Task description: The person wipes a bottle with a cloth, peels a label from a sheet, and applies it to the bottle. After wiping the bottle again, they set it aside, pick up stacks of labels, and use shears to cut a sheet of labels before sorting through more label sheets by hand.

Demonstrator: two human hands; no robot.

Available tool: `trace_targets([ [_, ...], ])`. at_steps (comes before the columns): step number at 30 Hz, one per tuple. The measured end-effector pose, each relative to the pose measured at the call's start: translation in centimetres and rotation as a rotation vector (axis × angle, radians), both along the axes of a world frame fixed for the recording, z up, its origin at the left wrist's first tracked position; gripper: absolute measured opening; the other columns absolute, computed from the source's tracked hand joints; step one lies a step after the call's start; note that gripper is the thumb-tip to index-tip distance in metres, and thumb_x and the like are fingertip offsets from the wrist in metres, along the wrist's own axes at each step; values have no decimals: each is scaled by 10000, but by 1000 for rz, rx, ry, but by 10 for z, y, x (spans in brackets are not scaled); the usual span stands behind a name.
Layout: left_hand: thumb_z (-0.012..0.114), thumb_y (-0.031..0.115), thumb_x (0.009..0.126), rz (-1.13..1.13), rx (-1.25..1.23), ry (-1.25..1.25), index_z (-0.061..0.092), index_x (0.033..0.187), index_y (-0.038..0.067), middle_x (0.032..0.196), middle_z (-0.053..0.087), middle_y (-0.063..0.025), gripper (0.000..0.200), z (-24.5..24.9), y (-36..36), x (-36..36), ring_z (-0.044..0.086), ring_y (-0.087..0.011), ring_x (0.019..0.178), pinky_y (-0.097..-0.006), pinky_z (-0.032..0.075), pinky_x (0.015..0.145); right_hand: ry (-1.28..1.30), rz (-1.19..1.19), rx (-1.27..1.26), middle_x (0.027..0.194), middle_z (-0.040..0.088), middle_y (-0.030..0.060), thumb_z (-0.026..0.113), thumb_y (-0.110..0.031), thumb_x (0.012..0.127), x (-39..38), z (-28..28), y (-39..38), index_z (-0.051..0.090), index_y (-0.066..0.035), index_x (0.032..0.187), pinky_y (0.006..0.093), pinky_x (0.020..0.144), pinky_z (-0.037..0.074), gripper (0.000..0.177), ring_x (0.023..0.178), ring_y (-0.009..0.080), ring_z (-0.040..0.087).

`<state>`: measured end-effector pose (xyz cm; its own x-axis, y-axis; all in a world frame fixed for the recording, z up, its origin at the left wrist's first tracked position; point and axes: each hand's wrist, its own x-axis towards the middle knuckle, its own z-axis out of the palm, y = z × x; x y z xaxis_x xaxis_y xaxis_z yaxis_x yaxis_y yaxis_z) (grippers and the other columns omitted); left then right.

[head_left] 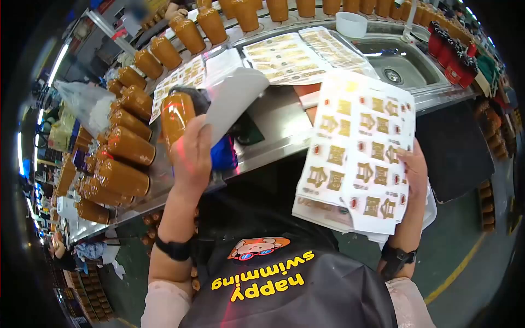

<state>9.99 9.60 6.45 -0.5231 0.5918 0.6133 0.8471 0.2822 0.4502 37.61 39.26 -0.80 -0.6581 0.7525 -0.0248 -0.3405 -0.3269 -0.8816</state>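
Head view, looking down over a black apron (284, 273). The left hand (191, 156), left of centre, has its grip closed around the lower part of an amber jar (176, 115), which is held upright and clear of the table (273, 126). A curled white sheet (232, 101) rises just beside the jar, with its lower edge at the hand; whether the grip also pinches it cannot be told.

The right hand (414, 169), at right of centre, has its grip shut on the right edge of a stack of label sheets (358, 147). The fingers lie over the top sheet, which faces the camera and bears rows of gold and red stickers. The stack is held in the air, in front of the table's near edge.

Many more jars (123, 145) crowd the left of the frame, some lying on their sides, and a row of them continues along the top edge. Further printed sheets (290, 57) lie flat on the table at upper centre. A steel sink (402, 63) sits at upper right, with a white cup (351, 24) on its rim. A clear plastic bag (87, 104) lies at the far left.
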Motion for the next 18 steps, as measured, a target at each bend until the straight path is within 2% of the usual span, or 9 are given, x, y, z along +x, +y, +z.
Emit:
trace_targets([
  [1,500,74,938,9,6,-21,587,1083,-31,865,650,-162,198,16,1,12,611,-195,752,-300,478,708,-15,2,-16,1155,585,237,496,67,754,-5,0,-2,376,74,1311,371,833,549,571,969,274,651],
  [3,481,70,947,-13,14,210,593,1091,-28,859,657,-173,207,35,4,28,634,-222,768,-302,489,723,0,-8,-54,1154,587,232,506,84,747,-16,-1,-6,379,78,1308,367,831,548,575,966,270,651],
  [4,491,41,922,-48,42,334,612,1079,-9,905,668,-179,205,42,7,36,659,-269,816,-331,510,741,34,5,-81,1155,588,228,508,92,746,-21,2,-10,379,73,1311,363,826,549,580,963,265,651],
  [7,531,19,862,-359,-43,559,624,1074,21,964,671,-180,231,44,31,62,663,-309,887,-391,515,804,26,39,-101,1153,601,191,516,89,772,-31,5,-18,404,41,1317,342,799,550,558,951,243,653],
  [9,575,53,800,-555,-220,546,625,1073,47,1021,668,-157,277,27,52,71,651,-318,945,-455,495,877,-26,-17,-74,1153,604,178,517,81,785,-34,9,-23,412,40,1315,330,789,548,542,936,227,656],
  [10,574,71,795,-609,-297,548,623,1075,53,1029,669,-147,285,18,58,73,643,-319,972,-462,478,907,133,5,-178,1156,604,172,512,87,787,-34,4,-23,403,39,1323,322,778,548,549,930,213,656],
  [11,574,89,789,-666,-376,551,621,1078,60,1036,669,-137,294,9,62,77,635,-319,999,-469,462,937,152,-3,-186,1158,603,173,507,89,789,-30,3,-21,399,39,1327,323,782,547,551,935,213,655],
  [16,573,107,789,-709,-408,524,629,1073,100,1098,650,-109,290,-1,71,89,626,-288,1031,-454,455,951,253,-48,-210,1184,587,180,471,90,811,-12,-9,-17,376,35,1353,326,809,544,553,964,217,648],
  [18,626,123,764,-736,-407,511,612,1112,95,949,656,-98,349,-1,75,90,621,-298,1029,-468,445,951,303,-68,-229,1196,581,174,452,91,807,-8,-13,-14,377,29,1356,326,823,541,558,980,216,643],
])
